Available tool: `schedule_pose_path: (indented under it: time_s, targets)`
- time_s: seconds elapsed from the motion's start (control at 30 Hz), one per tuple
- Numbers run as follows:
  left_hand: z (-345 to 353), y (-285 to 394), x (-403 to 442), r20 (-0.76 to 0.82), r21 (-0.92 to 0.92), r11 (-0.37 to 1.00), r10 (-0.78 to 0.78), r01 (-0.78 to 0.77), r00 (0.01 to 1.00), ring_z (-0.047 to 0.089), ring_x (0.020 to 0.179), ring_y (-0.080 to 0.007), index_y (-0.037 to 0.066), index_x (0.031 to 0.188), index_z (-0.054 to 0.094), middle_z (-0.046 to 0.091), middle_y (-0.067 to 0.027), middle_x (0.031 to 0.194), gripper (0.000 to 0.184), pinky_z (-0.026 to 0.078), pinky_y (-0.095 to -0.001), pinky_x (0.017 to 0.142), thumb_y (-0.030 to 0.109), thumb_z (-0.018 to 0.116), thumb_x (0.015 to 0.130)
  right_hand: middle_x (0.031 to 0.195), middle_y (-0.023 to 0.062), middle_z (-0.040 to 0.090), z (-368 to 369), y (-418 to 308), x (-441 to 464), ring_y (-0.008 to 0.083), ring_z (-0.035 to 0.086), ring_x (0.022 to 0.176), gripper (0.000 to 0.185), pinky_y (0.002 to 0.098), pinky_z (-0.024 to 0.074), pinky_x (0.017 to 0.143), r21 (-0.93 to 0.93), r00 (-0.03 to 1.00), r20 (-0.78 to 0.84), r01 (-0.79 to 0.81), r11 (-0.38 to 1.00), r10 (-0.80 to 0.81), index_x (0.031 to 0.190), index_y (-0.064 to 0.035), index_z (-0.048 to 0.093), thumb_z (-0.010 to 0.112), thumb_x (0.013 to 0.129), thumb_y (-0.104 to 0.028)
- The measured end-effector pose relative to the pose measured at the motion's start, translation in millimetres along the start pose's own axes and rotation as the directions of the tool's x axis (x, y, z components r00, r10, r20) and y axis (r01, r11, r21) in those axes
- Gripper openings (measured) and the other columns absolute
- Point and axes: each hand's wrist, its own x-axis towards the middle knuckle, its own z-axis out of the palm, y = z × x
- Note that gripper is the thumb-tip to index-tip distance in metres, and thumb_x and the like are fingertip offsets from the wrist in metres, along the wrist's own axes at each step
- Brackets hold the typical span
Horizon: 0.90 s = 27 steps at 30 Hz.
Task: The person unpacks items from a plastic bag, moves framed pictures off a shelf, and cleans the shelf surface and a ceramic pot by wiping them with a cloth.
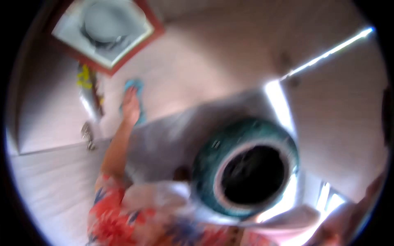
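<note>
My left hand (131, 107) lies on a blue cloth (139, 117), pressed against a pale, smooth surface (197, 69). Its fingers look stretched out over the cloth, though motion blurs them. A floral sleeve (108, 205) covers the upper part of that arm. To the right, close to the camera, is a round green pot (205, 160) with a pale rim and a dark opening. Above the hand is a red-brown frame (135, 51) around a white panel with a grey round shape. My right hand does not show.
Left of the cloth stands a silvery object with yellow parts (85, 78). A small blurred metallic-looking item (87, 133) is below it. A grey surface (164, 143) runs behind the pot. Bright light strips (279, 102) cross the right side.
</note>
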Motion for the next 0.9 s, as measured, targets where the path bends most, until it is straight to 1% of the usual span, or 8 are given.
schedule_pose_path:
  time_s: [0.03,0.1,0.17,0.3,0.4,0.57,0.7,0.9]
  targets:
    - [-6,3,8,-0.039,0.328,0.945,0.005,0.008,0.999,0.045,0.111,-0.0195,0.002,0.127,0.035,0.047,-0.0087,0.121,0.044,0.036,-0.029,0.093,0.011,0.046,0.085,0.09,0.0089,0.059,4,-1,-2,0.0178,0.058,0.081,0.029,0.0376,0.0354,0.092,-0.021,1.0,-0.007,0.0,1.0,0.0,0.111,-0.0087,0.051,0.052,0.082,-0.012]
    - [-7,-3,31,0.067,0.797,0.567,0.261,-0.209,0.963,0.048,0.107,-0.0224,0.002,0.124,0.04,0.049,-0.0117,0.118,0.041,0.038,-0.0308,0.09,0.008,0.046,0.084,0.09,0.0089,0.06,6,2,-7,0.0177,0.058,0.08,0.03,0.0383,0.0347,0.093,-0.022,1.0,-0.019,-0.021,1.0,0.02,0.112,-0.0089,0.051,0.052,0.082,-0.011]
    - [-8,20,19,0.235,0.954,0.109,0.306,-0.279,0.923,0.049,0.104,-0.0254,0.003,0.12,0.045,0.05,-0.0146,0.116,0.039,0.039,-0.0324,0.089,0.005,0.045,0.082,0.089,0.009,0.06,8,3,5,0.0176,0.058,0.08,0.032,0.0389,0.034,0.093,0.009,1.0,-0.003,-0.029,1.0,0.029,0.113,-0.009,0.05,0.052,0.081,-0.01]
    - [-7,26,36,0.104,0.973,0.175,0.251,-0.151,0.962,0.051,0.093,-0.033,0.004,0.109,0.053,0.055,-0.0189,0.101,0.032,0.043,-0.0401,0.08,0.003,0.048,0.078,0.088,0.009,0.06,11,3,19,0.0174,0.058,0.078,0.035,0.0402,0.0326,0.095,0.027,0.998,-0.002,-0.055,0.998,0.055,0.115,-0.0094,0.049,0.052,0.081,-0.007]
    - [-14,23,48,0.106,0.973,0.153,0.365,-0.172,0.925,0.053,0.083,-0.0347,0.008,0.105,0.056,0.057,-0.0172,0.089,0.029,0.044,-0.0423,0.074,0.006,0.047,0.078,0.087,0.0091,0.06,11,8,24,0.0173,0.058,0.077,0.037,0.0411,0.0316,0.096,0.058,0.996,0.023,-0.087,0.995,0.086,0.116,-0.0097,0.048,0.052,0.08,-0.006]
    - [-24,48,75,-0.17,0.951,0.297,0.265,0.087,0.949,0.053,0.091,-0.0351,0.008,0.105,0.056,0.057,-0.0175,0.098,0.028,0.043,-0.0413,0.078,0.012,0.049,0.078,0.086,0.0092,0.06,16,5,28,0.017,0.058,0.075,0.041,0.0427,0.0298,0.097,0.058,0.994,0.031,-0.111,0.992,0.109,0.119,-0.0102,0.047,0.052,0.079,-0.002]
    - [-38,55,104,-0.349,0.927,0.231,0.236,0.297,0.907,0.054,0.093,-0.0355,0.01,0.108,0.056,0.057,-0.0195,0.099,0.032,0.042,-0.0418,0.08,0.021,0.048,0.079,0.085,0.0092,0.06,19,8,38,0.0168,0.058,0.074,0.045,0.044,0.0285,0.099,0.092,0.986,0.031,-0.168,0.982,0.166,0.121,-0.0106,0.046,0.053,0.078,0.0]
    - [-44,32,138,-0.391,0.916,0.18,0.213,0.357,0.895,0.054,0.094,-0.0363,0.01,0.108,0.054,0.057,-0.0216,0.097,0.034,0.043,-0.0425,0.081,0.028,0.045,0.08,0.084,0.0085,0.063,69,36,2,0.0164,0.061,0.072,0.042,0.0445,0.0305,0.093,0.19,0.849,-0.018,-0.515,0.836,0.527,0.113,-0.0032,0.051,0.054,0.072,0.007]
